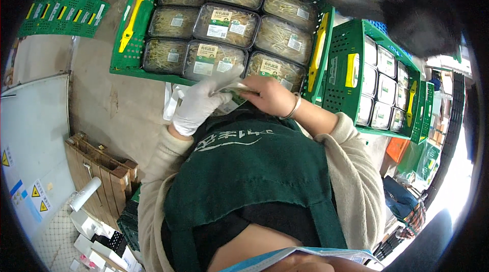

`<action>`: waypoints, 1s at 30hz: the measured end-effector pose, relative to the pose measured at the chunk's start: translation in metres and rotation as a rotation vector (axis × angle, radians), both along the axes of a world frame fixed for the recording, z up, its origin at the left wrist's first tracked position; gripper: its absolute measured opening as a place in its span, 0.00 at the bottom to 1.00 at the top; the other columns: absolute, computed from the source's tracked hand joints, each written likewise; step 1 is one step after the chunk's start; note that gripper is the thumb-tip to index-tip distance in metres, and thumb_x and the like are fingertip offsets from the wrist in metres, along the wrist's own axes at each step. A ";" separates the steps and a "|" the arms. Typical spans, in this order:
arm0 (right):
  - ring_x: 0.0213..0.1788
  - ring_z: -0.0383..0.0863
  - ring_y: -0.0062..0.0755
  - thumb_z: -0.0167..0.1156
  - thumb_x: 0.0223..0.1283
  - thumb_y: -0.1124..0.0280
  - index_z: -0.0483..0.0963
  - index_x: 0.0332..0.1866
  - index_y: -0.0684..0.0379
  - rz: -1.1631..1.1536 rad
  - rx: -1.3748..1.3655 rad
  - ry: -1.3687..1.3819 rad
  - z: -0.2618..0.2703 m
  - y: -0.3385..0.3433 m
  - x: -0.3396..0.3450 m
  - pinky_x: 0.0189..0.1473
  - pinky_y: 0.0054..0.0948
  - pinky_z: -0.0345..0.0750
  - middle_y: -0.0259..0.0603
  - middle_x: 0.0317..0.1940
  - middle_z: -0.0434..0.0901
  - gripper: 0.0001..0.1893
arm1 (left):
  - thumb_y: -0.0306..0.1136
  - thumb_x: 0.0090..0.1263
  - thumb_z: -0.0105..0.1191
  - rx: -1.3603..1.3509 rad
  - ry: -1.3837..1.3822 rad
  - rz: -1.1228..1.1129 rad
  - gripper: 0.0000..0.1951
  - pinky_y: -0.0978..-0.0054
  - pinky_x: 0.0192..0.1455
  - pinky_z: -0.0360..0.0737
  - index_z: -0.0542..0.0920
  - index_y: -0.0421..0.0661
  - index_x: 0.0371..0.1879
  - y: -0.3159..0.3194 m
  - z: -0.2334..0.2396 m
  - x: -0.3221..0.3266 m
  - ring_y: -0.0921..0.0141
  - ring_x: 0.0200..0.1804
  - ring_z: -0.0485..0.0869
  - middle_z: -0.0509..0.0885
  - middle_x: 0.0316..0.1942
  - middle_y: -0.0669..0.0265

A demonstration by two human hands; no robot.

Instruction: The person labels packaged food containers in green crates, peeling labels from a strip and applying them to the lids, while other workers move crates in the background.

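Note:
My left hand (200, 104), in a white glove, is closed on a stack of printed labels (233, 89); its finger ends are blurred. My bare right hand (270, 95), with a bracelet at the wrist, pinches the labels' other side. Both hands are in front of my apron, at the near rim of a green plastic crate (153, 75). Inside the crate, clear-lidded plastic trays of bean sprouts (227, 27) lie in three columns. Some lids carry a large green-and-cream label plus a small white one; others show only the small white label.
At the right stands another green crate (344, 69) of packed trays. Stacked green crates (61, 8) are at the upper left. A wooden pallet (99, 172) and a white roll (86, 194) are at the lower left. A dark blurred shape (412, 12) covers the upper right.

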State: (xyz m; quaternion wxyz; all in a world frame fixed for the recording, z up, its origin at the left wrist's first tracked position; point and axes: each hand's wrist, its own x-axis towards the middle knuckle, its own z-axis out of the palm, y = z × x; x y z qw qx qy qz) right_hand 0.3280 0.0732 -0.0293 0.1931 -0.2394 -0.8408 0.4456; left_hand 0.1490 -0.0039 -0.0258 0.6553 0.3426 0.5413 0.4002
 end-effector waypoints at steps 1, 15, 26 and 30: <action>0.31 0.74 0.48 0.60 0.47 0.73 0.73 0.36 0.63 -0.032 0.054 0.023 -0.005 -0.004 -0.002 0.33 0.34 0.72 0.49 0.28 0.74 0.10 | 0.29 0.61 0.54 -0.059 -0.127 0.028 0.09 0.84 0.32 0.70 0.79 0.41 0.39 0.005 0.009 0.007 0.81 0.28 0.72 0.80 0.28 0.69; 0.45 0.73 0.48 0.54 0.54 0.56 0.61 0.54 0.58 -0.198 0.606 -0.902 -0.101 0.155 0.048 0.47 0.43 0.70 0.50 0.43 0.73 0.25 | 0.23 0.57 0.53 -0.084 0.099 0.118 0.13 0.81 0.35 0.74 0.76 0.32 0.41 -0.017 -0.020 -0.046 0.76 0.34 0.79 0.82 0.34 0.61; 0.29 0.75 0.51 0.60 0.49 0.69 0.71 0.36 0.62 0.035 -0.016 -0.063 0.004 0.036 -0.009 0.30 0.36 0.73 0.51 0.24 0.75 0.12 | 0.21 0.60 0.49 -0.020 0.257 -0.182 0.15 0.81 0.45 0.73 0.74 0.39 0.47 0.019 0.006 -0.026 0.76 0.43 0.77 0.80 0.42 0.64; 0.27 0.77 0.43 0.61 0.47 0.72 0.74 0.33 0.61 -0.107 0.009 -0.053 0.009 0.036 -0.014 0.29 0.32 0.74 0.47 0.24 0.76 0.08 | 0.27 0.61 0.52 0.104 0.267 0.029 0.07 0.76 0.35 0.73 0.77 0.38 0.35 0.024 0.010 -0.007 0.75 0.33 0.77 0.81 0.32 0.64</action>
